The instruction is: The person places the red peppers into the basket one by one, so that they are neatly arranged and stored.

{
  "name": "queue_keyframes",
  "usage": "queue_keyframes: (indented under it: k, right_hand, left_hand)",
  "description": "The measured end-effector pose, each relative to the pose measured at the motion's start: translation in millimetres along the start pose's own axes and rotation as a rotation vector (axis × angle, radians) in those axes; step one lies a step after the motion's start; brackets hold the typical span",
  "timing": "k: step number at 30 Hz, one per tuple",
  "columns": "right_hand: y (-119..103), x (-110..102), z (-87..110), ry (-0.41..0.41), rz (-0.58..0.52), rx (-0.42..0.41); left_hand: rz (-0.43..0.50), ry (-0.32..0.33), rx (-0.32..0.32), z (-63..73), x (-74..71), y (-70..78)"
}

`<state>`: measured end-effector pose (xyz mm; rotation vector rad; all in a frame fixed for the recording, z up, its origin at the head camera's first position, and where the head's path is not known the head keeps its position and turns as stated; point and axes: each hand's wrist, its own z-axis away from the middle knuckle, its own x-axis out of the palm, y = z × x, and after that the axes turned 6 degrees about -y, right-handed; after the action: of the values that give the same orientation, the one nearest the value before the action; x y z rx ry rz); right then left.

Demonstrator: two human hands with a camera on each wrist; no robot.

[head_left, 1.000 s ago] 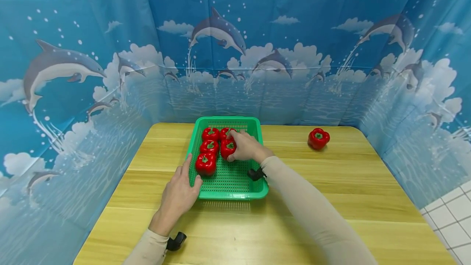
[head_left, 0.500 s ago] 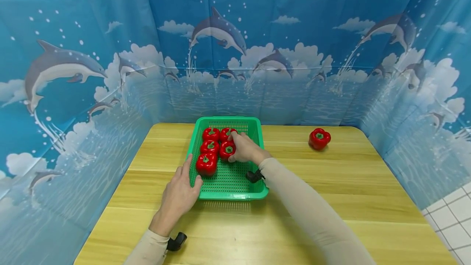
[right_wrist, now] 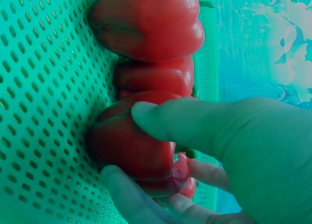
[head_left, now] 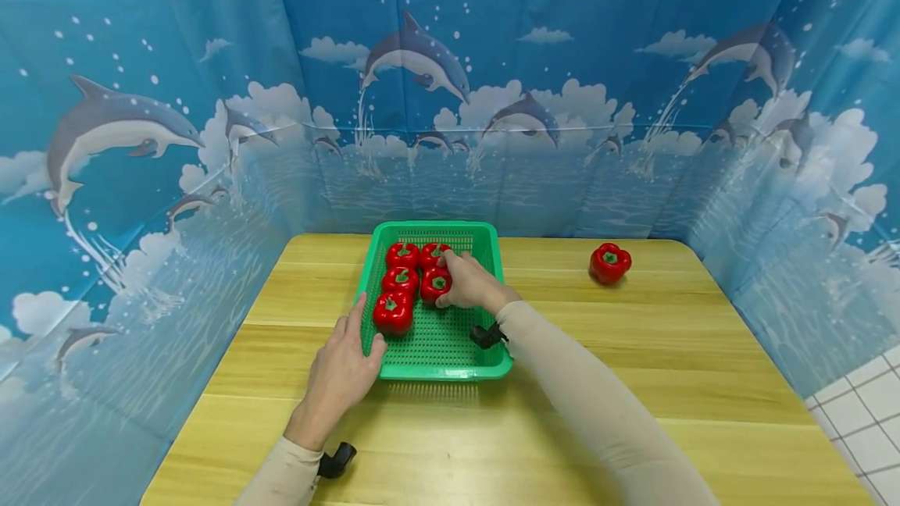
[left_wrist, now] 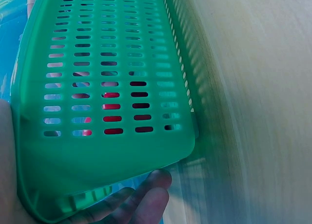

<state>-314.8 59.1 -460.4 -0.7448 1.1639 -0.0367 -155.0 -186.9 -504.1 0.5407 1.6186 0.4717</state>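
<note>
In the head view a green slotted plastic basket (head_left: pixel 450 372) stands on the wooden table, holding several red bell peppers in two columns. My right hand (head_left: pixel 471 281) reaches in from the right and grips the right column's nearer bell pepper (head_left: pixel 434 286), stem up, thumb on one side and fingers on the other. In the right wrist view that pepper rests low by the basket floor, beside another pepper (right_wrist: pixel 151 24). My left hand (head_left: pixel 344 365) holds the basket's near-left corner, thumb at the rim and fingers along the outer wall (left_wrist: pixel 107 160).
One more red bell pepper (head_left: pixel 608 264) lies on the table at the back right. A blue dolphin-print curtain (head_left: pixel 450 178) hangs behind the wooden table (head_left: pixel 633 381) and along its sides.
The pepper in my right hand has turned and shifted slightly, its stem now facing up more squarely. My left hand and the basket have stayed in place.
</note>
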Motion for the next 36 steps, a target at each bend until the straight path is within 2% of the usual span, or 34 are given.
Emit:
queue_keyframes:
  k: [7,15,23,36]
  right_hand:
    - [4,1,-0.9,-0.002,0.005,-0.015]
    - [4,0,3.2,0.013,-0.012,-0.011]
    - [3,-6,13.2,0.001,-0.018,-0.017]
    - [2,-20,33.1,0.044,-0.036,-0.043]
  left_hand:
    - [-0.034,-0.029,-0.025,0.0,-1.2,4.9]
    - [-0.031,-0.030,-0.026,-2.0,2.1,1.4]
    - [-0.031,-0.029,-0.020,-1.6,1.4,1.9]
    - [-0.022,-0.024,-0.019,-0.4,2.2,1.2]
